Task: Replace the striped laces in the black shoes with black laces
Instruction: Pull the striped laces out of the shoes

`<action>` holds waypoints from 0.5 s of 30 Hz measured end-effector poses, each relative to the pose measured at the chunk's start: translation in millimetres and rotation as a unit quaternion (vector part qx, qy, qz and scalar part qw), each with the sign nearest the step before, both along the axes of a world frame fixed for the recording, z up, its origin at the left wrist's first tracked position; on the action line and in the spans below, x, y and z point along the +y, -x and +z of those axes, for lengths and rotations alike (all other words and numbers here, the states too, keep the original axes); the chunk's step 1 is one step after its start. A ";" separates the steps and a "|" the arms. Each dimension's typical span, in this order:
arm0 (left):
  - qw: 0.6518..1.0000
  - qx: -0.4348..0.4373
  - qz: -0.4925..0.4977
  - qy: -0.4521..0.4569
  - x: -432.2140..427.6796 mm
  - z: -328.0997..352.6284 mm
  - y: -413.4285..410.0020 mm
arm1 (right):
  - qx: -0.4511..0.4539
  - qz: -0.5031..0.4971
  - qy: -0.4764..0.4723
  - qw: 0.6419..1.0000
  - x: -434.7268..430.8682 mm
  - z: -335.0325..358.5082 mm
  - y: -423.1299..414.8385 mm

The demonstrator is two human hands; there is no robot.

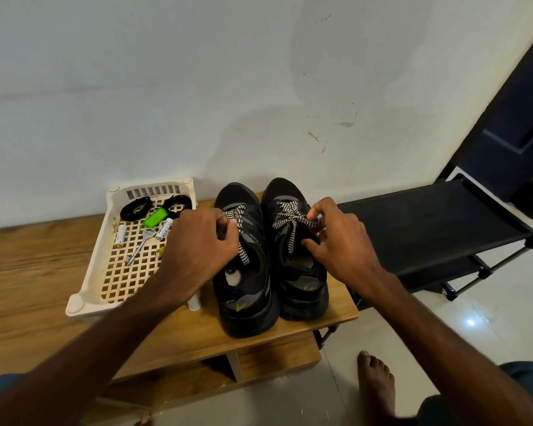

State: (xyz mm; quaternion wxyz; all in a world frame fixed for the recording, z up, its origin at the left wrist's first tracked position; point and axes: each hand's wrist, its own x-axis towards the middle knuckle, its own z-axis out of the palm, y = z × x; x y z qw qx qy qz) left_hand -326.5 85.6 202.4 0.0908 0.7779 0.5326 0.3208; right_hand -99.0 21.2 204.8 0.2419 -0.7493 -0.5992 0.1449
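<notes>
Striped laces (293, 218) are threaded through both black shoes (246, 302), which stand side by side on the wooden table (28, 272), toes toward 12 o'clock. The shoe at 3 o'clock of the pair carries a tied bow; the lace on the 9 o'clock shoe hangs loose toward the heel.

Left hand (197, 241): fingers curled around the lace over the tongue of the 9 o'clock shoe. Right hand (342, 241): thumb and forefinger drawn together on the outer loop of the bow, other fingers bent and slightly apart. How firm that pinch is cannot be confirmed.

Handling assessment — the flat woven lace looks light, soft and limp. It likely transmits pull but not push, so grip close to the eyelet or at the stiff tip, and draw along the eyelet axis. The woven surface probably grips well; friction at the eyelets is the likely resistance. The shoes appear bulky yet light, so brace the upper while pulling.

Black laces (136, 209) lie coiled in the cream tray (86, 281) at 10 o'clock of the shoes, unused.
</notes>
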 end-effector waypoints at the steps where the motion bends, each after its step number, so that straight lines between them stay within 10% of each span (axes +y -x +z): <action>1: 1.000 0.001 0.001 0.002 0.2 0.1 -0.2 | -0.001 -0.001 0.000 1.000 0.0 -0.1 0.0; 15: 1.000 0.006 -0.006 -0.004 -0.6 -0.8 -1.6 | -0.008 -0.004 -0.001 1.000 1.1 -0.1 1.7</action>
